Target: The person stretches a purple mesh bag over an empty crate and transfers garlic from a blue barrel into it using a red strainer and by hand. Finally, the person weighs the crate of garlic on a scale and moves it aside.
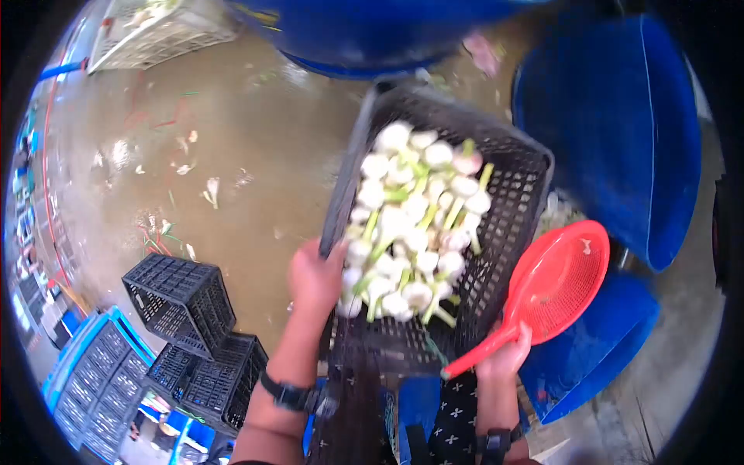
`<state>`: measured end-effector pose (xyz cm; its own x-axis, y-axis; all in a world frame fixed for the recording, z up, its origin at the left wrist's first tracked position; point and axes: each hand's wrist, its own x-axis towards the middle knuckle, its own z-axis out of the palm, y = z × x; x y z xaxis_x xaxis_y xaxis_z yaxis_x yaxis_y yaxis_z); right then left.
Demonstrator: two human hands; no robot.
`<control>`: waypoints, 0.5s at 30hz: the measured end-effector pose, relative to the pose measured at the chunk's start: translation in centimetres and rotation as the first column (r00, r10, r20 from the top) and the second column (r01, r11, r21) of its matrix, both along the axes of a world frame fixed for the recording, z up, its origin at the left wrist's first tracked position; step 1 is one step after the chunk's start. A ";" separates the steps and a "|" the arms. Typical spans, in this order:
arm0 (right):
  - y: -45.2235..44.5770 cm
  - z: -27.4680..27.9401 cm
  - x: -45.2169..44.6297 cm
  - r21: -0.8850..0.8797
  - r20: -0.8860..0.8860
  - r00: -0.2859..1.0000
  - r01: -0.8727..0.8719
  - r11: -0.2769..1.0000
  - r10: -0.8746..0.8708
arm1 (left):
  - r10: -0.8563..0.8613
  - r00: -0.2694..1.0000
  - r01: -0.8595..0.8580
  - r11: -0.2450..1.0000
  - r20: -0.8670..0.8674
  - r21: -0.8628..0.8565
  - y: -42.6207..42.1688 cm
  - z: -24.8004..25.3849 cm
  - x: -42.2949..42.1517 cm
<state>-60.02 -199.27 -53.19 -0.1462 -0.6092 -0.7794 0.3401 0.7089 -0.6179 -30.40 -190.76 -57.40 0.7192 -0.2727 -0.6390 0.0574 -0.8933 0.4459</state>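
A black plastic crate [508,201] with slotted walls is tilted in front of me, holding a heap of white garlic bulbs [407,221] with short green stems. My left hand [316,280] is closed around the crate's left rim. On the other side, my right hand [508,356] grips a red plastic strainer [552,283] by its long handle, close to the crate's near right corner. A small pale scrap sits in the strainer's mesh bowl. Whether the right fingers also touch the crate is hidden.
A large blue tub [364,35] stands ahead. Cut blue barrels [597,139] are at the right, with another blue container [585,349] below. Black crates [209,380] are stacked lower left, near a blue-framed rack [97,380]. A white crate [163,39] and scraps lie on the wet floor [248,201].
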 end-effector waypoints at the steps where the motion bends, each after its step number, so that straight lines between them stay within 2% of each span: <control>1: 0.0 1.5 2.9 0.000 0.047 0.999 -0.022 1.000 0.022 | 0.104 0.995 -0.104 0.989 -0.005 -0.104 3.0 0.3 1.2; 3: 1.1 2.8 9.0 0.009 0.066 0.993 -0.103 0.995 0.103 | 0.246 0.969 -0.246 0.969 -0.021 -0.025 7.4 2.2 4.1; 4: 1.6 2.8 11.7 0.020 0.038 0.986 -0.164 0.986 0.163 | 0.338 0.941 -0.338 0.939 -0.012 -0.062 9.2 2.8 5.4; 6: 3.1 1.4 15.7 0.117 0.044 0.890 -0.455 0.883 0.453 | 0.574 0.819 -0.573 0.815 -0.020 -0.080 12.5 2.6 8.1; 7: 4.0 -3.0 15.6 0.101 0.167 0.793 -0.605 0.789 0.587 | 0.576 0.818 -0.572 0.812 0.001 -0.113 16.0 0.0 9.2; 8: 3.7 -2.2 20.5 0.211 0.102 0.681 -0.727 0.653 0.725 | 0.690 0.723 -0.679 0.704 -0.026 -0.210 17.4 -1.4 10.6; 9: 3.0 -3.2 24.0 0.062 -0.177 0.263 -0.959 0.277 0.948 | 0.760 0.648 -0.750 0.624 -0.055 -0.221 18.8 -2.7 11.9; 10: 2.5 -5.2 27.4 -0.022 -0.143 0.245 -0.969 0.244 0.959 | 0.815 0.573 -0.808 0.545 -0.088 -0.221 19.9 -3.8 13.4; 11: 1.6 -6.6 31.3 -0.177 -0.310 0.204 -0.972 0.154 0.929 | 0.845 0.517 -0.843 0.474 -0.138 -0.253 19.6 -4.3 14.8; 12: 0.0 -5.2 35.6 -0.047 -0.288 0.093 -0.995 0.083 0.953 | 0.870 0.455 -0.876 0.400 -0.188 -0.268 19.4 -4.7 16.1; 13: -1.2 -5.7 38.6 -0.084 -0.253 0.053 -0.996 0.033 0.966 | 0.856 0.447 -0.892 0.403 -0.260 -0.204 20.5 -6.7 17.4; 14: -1.7 -5.0 41.7 -0.190 -0.170 0.128 -0.977 0.095 0.977 | 0.779 0.491 -0.870 0.414 -0.389 -0.269 21.5 -8.4 18.8; 15: -2.6 -5.4 43.9 -0.178 -0.239 0.055 -0.984 0.012 0.970 | 0.727 0.480 -0.877 0.418 -0.491 -0.237 22.3 -10.2 20.5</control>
